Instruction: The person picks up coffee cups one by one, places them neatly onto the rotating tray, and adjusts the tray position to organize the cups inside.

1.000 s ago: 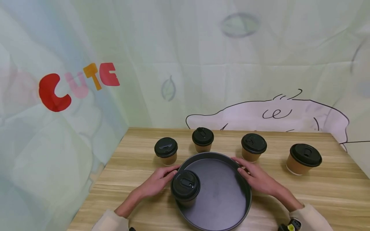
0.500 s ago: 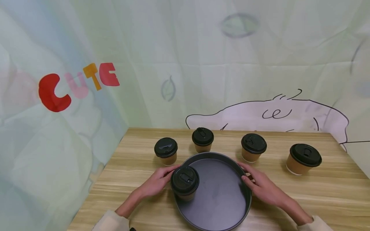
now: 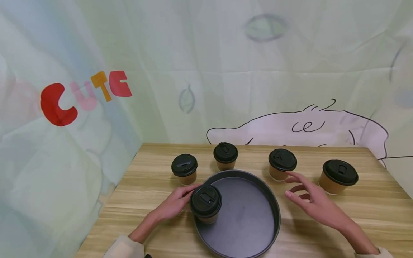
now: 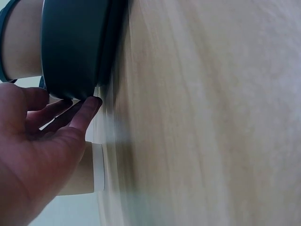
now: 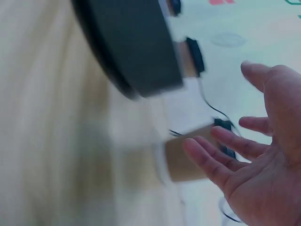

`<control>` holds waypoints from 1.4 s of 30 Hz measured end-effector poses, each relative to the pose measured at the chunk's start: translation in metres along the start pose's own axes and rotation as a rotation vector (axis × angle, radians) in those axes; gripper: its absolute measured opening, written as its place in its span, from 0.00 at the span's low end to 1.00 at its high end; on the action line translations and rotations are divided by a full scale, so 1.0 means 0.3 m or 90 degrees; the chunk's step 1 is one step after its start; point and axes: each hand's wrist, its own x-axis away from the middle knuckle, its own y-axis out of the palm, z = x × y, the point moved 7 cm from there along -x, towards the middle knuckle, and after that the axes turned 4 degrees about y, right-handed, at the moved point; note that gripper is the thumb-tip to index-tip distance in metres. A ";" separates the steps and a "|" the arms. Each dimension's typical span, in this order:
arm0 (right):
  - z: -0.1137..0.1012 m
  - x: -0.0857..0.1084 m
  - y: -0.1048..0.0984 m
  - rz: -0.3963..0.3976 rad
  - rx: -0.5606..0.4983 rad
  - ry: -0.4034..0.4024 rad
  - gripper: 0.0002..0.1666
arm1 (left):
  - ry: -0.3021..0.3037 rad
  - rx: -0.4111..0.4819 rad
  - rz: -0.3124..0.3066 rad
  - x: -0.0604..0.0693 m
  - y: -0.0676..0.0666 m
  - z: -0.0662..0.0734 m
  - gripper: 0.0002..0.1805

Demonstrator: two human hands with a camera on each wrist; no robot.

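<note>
A round dark grey pan lies on the wooden table, with a lidded paper coffee cup standing inside its left edge. My left hand holds the pan's left side; in the left wrist view its fingertips meet the outer wall and the thumb is by the rim. Off to the pan's right, my right hand is in the air with spread fingers and nothing in them. Behind its fingertips in the head view stands another lidded cup; any contact there cannot be made out.
More brown cups with black lids stand around the pan: one at back left, one behind and one at far right. A printed cloth backdrop rises beyond the wooden table.
My right hand has let go of the pan's right rim and moved away to the right, fingers spreading. The cup in the pan has shifted slightly toward the back. My left hand stays put.
</note>
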 end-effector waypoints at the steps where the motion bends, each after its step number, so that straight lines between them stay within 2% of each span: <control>1: -0.007 0.004 -0.030 0.020 0.003 -0.014 0.36 | 0.000 0.000 -0.001 -0.001 0.000 0.000 0.23; 6: -0.017 0.023 -0.178 0.128 -0.010 -0.063 0.38 | -0.005 0.001 -0.002 -0.001 -0.001 -0.002 0.23; 11: 0.026 0.044 -0.306 0.216 -0.037 -0.086 0.42 | -0.008 0.011 -0.005 0.002 -0.002 0.002 0.23; 15: 0.090 0.057 -0.375 0.265 -0.068 -0.081 0.43 | -0.009 0.012 -0.004 0.003 -0.002 0.007 0.23; 20: 0.181 0.070 -0.422 0.307 -0.080 -0.049 0.45 | -0.011 0.015 -0.004 0.001 0.000 0.006 0.23; 25: 0.268 0.079 -0.432 0.312 -0.080 0.010 0.47 | -0.014 0.015 -0.007 -0.001 0.002 -0.001 0.24; 30: 0.329 0.079 -0.423 0.287 -0.104 0.044 0.49 | -0.020 0.017 -0.008 -0.005 0.002 -0.006 0.24; 36: 0.380 0.064 -0.400 0.239 -0.105 0.094 0.50 | -0.026 0.021 -0.010 -0.005 0.002 -0.010 0.24; 42: 0.408 0.051 -0.381 0.237 -0.095 0.119 0.52 | -0.023 0.024 -0.013 -0.006 0.004 -0.012 0.24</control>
